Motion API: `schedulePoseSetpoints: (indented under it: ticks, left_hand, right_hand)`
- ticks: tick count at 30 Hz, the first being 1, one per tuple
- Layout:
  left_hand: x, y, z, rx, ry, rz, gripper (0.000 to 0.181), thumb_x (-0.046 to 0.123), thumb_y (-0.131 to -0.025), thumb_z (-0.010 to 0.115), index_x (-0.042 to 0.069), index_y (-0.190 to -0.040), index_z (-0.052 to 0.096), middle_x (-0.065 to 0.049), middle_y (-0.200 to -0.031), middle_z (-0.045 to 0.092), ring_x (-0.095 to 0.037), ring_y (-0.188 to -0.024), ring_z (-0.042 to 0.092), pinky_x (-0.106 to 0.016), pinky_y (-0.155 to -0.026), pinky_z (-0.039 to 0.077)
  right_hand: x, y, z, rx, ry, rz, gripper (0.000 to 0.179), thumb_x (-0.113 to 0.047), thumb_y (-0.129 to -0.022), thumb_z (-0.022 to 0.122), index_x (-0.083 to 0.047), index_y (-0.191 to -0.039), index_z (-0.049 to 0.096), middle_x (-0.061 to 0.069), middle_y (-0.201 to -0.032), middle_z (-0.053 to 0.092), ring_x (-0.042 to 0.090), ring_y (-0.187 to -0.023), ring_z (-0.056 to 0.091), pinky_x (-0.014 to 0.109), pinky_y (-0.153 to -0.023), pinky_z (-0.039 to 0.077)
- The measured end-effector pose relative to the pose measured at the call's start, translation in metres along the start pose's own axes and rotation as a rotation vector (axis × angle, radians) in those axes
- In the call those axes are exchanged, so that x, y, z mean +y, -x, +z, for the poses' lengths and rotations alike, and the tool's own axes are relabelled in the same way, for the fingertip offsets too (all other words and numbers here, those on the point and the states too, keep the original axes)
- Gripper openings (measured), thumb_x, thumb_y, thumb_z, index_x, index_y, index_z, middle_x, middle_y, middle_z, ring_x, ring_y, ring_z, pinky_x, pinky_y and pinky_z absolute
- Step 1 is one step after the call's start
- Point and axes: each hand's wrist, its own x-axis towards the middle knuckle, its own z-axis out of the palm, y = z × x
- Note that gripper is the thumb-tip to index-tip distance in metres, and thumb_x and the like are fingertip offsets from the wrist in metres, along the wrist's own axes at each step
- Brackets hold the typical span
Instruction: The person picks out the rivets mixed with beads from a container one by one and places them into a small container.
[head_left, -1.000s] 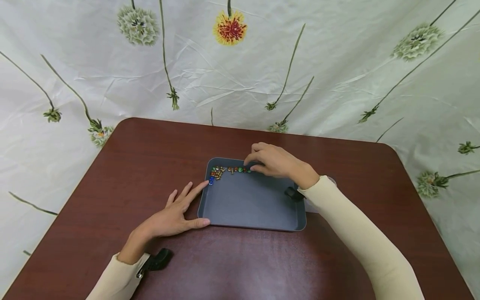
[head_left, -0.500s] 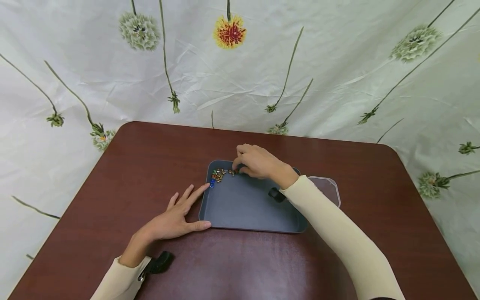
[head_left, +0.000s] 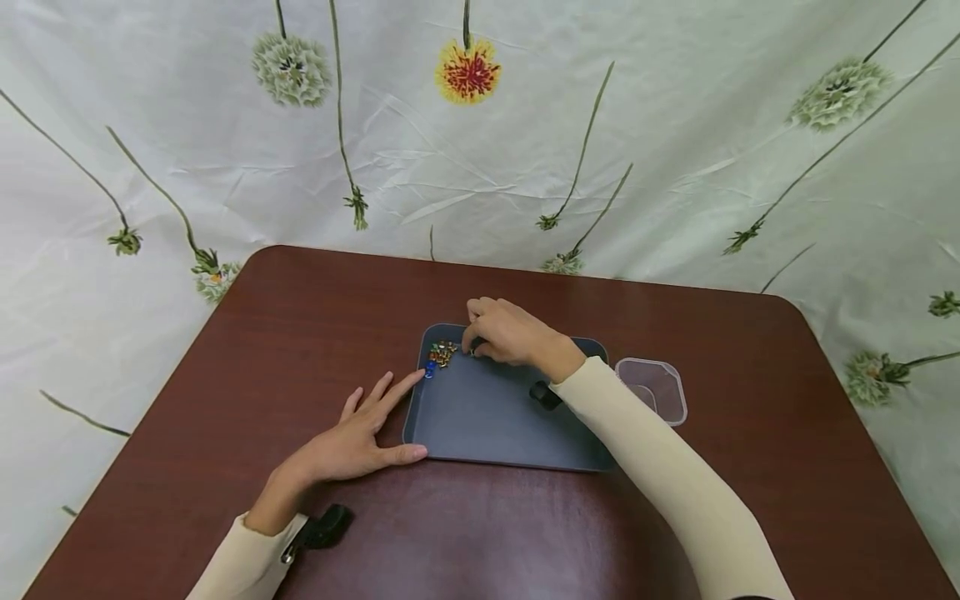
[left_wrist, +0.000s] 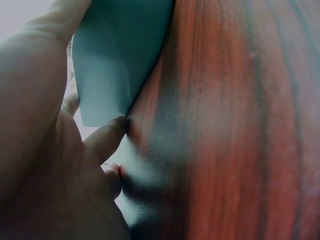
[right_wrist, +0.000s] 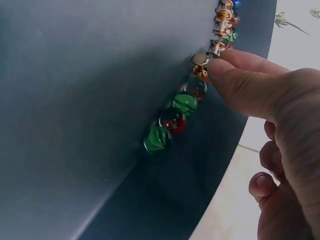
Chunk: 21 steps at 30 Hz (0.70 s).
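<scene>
Marbles (right_wrist: 173, 121), green, red and clear, lie in a row along the far wall of a grey tray (head_left: 502, 408), with small gold pieces (right_wrist: 223, 26) continuing the line into its far left corner. Blue beads (head_left: 431, 369) sit against the left wall, just beside the left index fingertip. The right hand (head_left: 513, 333) reaches in over that far edge, its thumb and forefinger close together at the gold pieces next to the marbles; whether they grip one I cannot tell. The left hand (head_left: 348, 446) is spread wide, index finger and thumb touching the tray's left side. A clear plastic container (head_left: 662, 385) stands on the tabletop (head_left: 750, 375) to the tray's right, partly behind the right sleeve (head_left: 660, 450).
</scene>
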Motion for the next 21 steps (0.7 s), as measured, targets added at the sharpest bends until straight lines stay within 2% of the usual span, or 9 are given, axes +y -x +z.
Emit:
schedulePoseSetpoints:
  ticks: [8,21]
  left_hand:
    - [0.001,0.0,0.001,0.001,0.0,-0.001,0.095,0.05,-0.089,0.072,0.034,-0.162,0.013,-0.014,-0.167,0.016,-0.041,-0.155,-0.002,-0.067,-0.115,-0.011]
    - [0.0,0.001,0.001,0.005,0.001,-0.003,0.095,0.05,-0.089,0.073,0.036,-0.162,0.012,-0.013,-0.167,0.016,-0.04,-0.155,-0.002,-0.067,-0.116,-0.011]
  right_hand:
    - [0.003,0.0,0.006,-0.005,-0.019,0.016,0.019,-0.022,-0.092,0.074,-0.025,-0.11,0.079,0.001,-0.094,0.051,0.016,-0.079,0.037,0.028,-0.07,0.03]
    - [0.004,0.0,0.014,0.021,-0.063,0.014,0.015,-0.021,-0.092,0.075,-0.022,-0.106,0.08,0.001,-0.092,0.051,0.016,-0.078,0.038,0.028,-0.069,0.03]
